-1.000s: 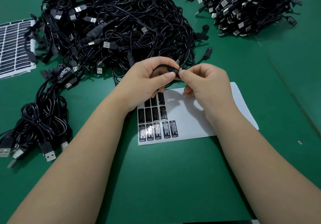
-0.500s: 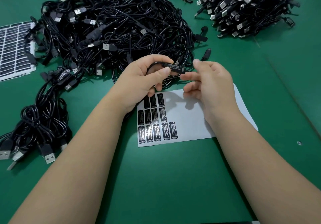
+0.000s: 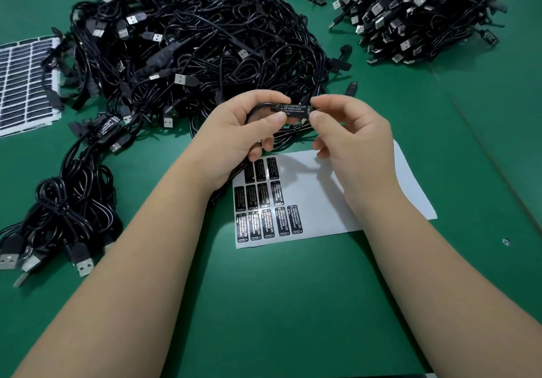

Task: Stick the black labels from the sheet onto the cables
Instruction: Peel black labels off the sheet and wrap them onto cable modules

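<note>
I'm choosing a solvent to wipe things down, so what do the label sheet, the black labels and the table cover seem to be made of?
Label sheet: white backing paper, probably release-coated; it lies flat with a faint sheen.
Black labels: likely glossy plastic film or coated paper; light glares off the white print.
Table cover: green mat, maybe rubber or vinyl; smooth, matte, with a seam line at right.

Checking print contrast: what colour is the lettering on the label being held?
White lettering on the black label, clearest in the head view.

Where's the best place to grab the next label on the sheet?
Likely the lone black label ending the bottom row of the label sheet. Lift its right long edge with fingers coming from the right: bare white backing lies there, while another label crowds its left.
</note>
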The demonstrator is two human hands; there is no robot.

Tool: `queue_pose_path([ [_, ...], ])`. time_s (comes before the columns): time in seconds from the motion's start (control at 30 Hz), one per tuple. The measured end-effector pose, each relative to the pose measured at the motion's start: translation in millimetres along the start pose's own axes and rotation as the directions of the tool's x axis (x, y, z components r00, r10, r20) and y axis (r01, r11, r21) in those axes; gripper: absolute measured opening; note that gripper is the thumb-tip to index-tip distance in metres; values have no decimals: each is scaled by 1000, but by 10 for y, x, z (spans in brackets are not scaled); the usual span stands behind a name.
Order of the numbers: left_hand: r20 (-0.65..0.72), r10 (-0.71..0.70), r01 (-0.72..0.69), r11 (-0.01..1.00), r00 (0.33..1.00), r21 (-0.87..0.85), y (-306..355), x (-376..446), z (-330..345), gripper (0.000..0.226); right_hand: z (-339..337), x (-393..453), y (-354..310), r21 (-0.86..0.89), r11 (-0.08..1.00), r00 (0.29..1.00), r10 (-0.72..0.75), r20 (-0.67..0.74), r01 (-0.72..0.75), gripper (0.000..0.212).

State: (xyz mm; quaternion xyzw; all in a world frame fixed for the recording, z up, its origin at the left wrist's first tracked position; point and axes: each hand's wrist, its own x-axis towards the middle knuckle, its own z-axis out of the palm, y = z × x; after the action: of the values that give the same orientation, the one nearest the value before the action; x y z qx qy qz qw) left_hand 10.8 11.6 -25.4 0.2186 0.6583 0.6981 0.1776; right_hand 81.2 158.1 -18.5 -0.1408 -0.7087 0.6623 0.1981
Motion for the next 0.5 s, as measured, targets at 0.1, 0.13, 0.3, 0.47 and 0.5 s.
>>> queue_pose_path([
  [0.1,-44,39,-35,996,998,84,0,-24,48,18,-5,-1,36,-162,983,995,-91,-29,85,17],
  [0.13,-65,63,-54,990,996,130,-2,-32,72,18,-9,-2,45,-199,974,992,-120,-39,110,18],
  [0.3,-142,200,-137,923,969,360,-10,-42,168,23,-12,-10,39,-299,937,979,-202,-39,181,19],
  [0.47,-172,256,-144,862,951,486,-19,-42,196,27,-5,3,19,-118,988,995,-97,-6,96,12],
  [0.5,-179,254,-138,861,950,490,-17,-40,198,27,-12,12,12,-43,997,998,-61,-3,61,12],
])
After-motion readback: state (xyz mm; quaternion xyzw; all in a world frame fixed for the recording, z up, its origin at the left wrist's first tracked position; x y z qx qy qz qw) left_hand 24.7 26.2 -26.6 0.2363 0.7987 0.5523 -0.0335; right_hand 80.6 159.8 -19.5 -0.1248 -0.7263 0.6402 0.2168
